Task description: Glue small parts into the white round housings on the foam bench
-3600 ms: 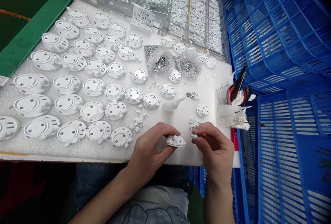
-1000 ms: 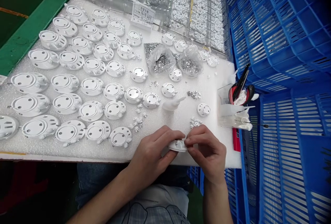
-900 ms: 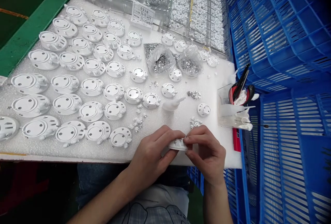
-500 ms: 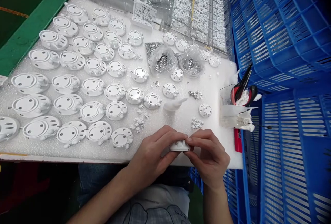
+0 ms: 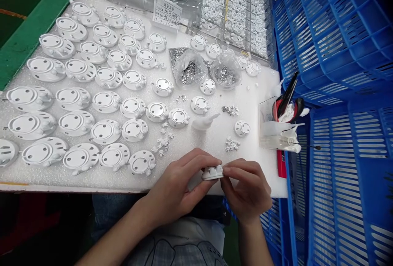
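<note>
A small round white part (image 5: 212,172) is held over the front edge of the white foam board (image 5: 184,167). My left hand (image 5: 184,182) grips its left side between thumb and fingers. At its right edge, the thumb and fingers of my right hand (image 5: 247,186) are pinched together; anything tiny between them is hidden. Just beyond the hands stands a white bottle with a thin nozzle (image 5: 203,123). Small white pieces (image 5: 232,144) lie behind my right hand, beside a similar round part (image 5: 242,128).
Rows of white round parts (image 5: 106,131) cover the left of the board. Two clear bags of metal bits (image 5: 189,69) lie mid-board. Behind is a divided tray (image 5: 211,24). A clear box (image 5: 267,135) holds scissors (image 5: 287,104). Blue crates (image 5: 340,155) stand right.
The held part has tilted, so more of its bumpy side shows. My right fingers have shifted slightly at its edge. The whole view has moved a little.
</note>
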`<move>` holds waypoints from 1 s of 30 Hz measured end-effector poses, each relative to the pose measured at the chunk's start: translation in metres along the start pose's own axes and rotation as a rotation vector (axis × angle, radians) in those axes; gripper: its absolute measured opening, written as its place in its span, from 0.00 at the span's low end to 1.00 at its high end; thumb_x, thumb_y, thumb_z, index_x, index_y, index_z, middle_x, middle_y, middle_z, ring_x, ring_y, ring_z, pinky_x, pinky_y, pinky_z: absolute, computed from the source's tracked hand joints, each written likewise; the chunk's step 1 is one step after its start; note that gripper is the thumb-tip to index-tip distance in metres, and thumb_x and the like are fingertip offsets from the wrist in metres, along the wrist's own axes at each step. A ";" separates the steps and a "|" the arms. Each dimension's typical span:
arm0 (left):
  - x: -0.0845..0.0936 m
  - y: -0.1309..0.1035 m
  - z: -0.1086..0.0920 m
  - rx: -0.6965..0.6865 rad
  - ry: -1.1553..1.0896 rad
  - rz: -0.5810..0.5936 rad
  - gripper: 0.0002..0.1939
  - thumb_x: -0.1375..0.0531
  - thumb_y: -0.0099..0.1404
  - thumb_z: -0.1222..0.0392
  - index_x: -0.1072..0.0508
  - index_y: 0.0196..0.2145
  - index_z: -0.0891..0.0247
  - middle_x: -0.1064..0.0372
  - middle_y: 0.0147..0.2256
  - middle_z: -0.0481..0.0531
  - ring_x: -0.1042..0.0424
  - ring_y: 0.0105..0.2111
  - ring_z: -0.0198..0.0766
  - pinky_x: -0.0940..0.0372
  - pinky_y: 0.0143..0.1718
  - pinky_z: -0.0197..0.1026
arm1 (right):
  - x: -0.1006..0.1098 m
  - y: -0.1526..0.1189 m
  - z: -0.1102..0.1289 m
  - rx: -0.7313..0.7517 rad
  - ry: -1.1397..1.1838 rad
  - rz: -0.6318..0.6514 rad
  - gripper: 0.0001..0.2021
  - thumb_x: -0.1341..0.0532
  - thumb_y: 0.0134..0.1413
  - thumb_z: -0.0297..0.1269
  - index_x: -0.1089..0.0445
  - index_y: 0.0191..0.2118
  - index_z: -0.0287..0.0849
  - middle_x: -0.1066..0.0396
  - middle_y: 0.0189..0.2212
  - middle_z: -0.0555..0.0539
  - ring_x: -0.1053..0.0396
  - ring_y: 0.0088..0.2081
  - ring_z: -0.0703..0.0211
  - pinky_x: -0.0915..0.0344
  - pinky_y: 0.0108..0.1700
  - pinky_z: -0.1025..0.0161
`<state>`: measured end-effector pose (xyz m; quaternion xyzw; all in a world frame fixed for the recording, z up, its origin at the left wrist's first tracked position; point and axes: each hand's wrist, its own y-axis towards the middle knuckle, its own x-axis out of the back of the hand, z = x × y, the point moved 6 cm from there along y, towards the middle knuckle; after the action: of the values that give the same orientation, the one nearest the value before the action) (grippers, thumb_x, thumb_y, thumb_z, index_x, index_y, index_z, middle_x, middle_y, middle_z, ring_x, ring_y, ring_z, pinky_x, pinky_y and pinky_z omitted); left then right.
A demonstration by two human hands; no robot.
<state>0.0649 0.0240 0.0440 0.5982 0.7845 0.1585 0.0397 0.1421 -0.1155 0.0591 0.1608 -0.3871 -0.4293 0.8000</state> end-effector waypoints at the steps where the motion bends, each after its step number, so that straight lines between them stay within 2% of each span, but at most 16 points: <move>1: 0.000 0.000 0.000 0.003 0.001 0.005 0.13 0.40 0.73 0.70 0.28 0.53 0.59 0.24 0.44 0.53 0.23 0.43 0.38 0.28 0.46 0.35 | 0.000 0.001 0.001 0.009 -0.029 0.008 0.24 0.33 0.57 0.21 0.26 0.54 0.54 0.23 0.33 0.50 0.25 0.32 0.57 0.25 0.32 0.58; 8: -0.002 -0.001 0.000 0.034 0.004 0.032 0.14 0.41 0.72 0.70 0.28 0.52 0.59 0.24 0.43 0.53 0.23 0.42 0.40 0.27 0.44 0.38 | -0.001 0.003 0.006 0.025 -0.127 0.042 0.24 0.34 0.57 0.20 0.27 0.53 0.56 0.25 0.31 0.52 0.25 0.29 0.58 0.26 0.29 0.59; 17: -0.003 -0.005 0.004 0.031 0.028 -0.025 0.18 0.38 0.71 0.70 0.30 0.56 0.59 0.25 0.44 0.50 0.24 0.42 0.36 0.29 0.46 0.33 | 0.001 -0.001 0.005 0.023 -0.118 0.030 0.23 0.34 0.57 0.19 0.26 0.52 0.54 0.24 0.33 0.50 0.25 0.31 0.59 0.24 0.31 0.59; 21: -0.002 -0.005 0.001 0.025 0.005 -0.001 0.15 0.38 0.72 0.70 0.28 0.54 0.59 0.24 0.44 0.50 0.24 0.43 0.36 0.29 0.46 0.33 | 0.001 -0.001 0.004 0.012 -0.123 0.025 0.22 0.34 0.57 0.21 0.26 0.51 0.56 0.24 0.32 0.51 0.25 0.30 0.59 0.26 0.30 0.59; 26: 0.000 0.002 -0.003 0.044 -0.045 0.046 0.13 0.36 0.70 0.71 0.26 0.50 0.60 0.25 0.42 0.50 0.24 0.41 0.35 0.30 0.46 0.33 | 0.002 -0.004 -0.003 -0.079 0.063 -0.017 0.22 0.33 0.57 0.20 0.27 0.52 0.53 0.23 0.35 0.51 0.24 0.33 0.59 0.25 0.34 0.60; 30: 0.001 0.005 -0.004 0.069 -0.070 0.064 0.12 0.33 0.70 0.69 0.25 0.49 0.60 0.25 0.42 0.49 0.24 0.41 0.34 0.30 0.45 0.32 | 0.002 -0.004 -0.009 -0.158 0.225 -0.049 0.22 0.33 0.56 0.18 0.28 0.51 0.50 0.22 0.34 0.51 0.25 0.33 0.60 0.27 0.31 0.62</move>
<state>0.0682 0.0255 0.0490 0.6291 0.7681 0.1114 0.0416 0.1473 -0.1200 0.0517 0.1538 -0.2558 -0.4573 0.8377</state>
